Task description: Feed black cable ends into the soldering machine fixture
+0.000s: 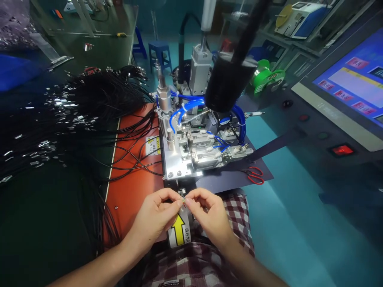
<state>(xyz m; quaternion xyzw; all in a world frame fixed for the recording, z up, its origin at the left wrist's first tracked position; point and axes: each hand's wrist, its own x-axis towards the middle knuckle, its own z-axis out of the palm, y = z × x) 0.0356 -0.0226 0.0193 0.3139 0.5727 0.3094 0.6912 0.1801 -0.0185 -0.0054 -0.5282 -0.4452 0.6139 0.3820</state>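
My left hand [160, 209] and my right hand [208, 209] meet in front of the machine, thumb and forefinger of each pinched together. Between the fingertips show tiny thin coloured wires [183, 202], greenish and orange; most of their length is hidden by the fingers. Just beyond the fingertips is the front edge of a metal bench machine [176, 169] with blue air tubes [191, 104]. Below the hands lies a white label with a yellow arrow [178, 230].
Black cables [104, 93] with shiny ends pile up at left, some trailing over the orange-red board [131, 187]. Red-handled scissors [255, 175] lie right of the machine. A control screen [350, 83] stands at right, and a black cylinder [223, 85] hangs above the machine.
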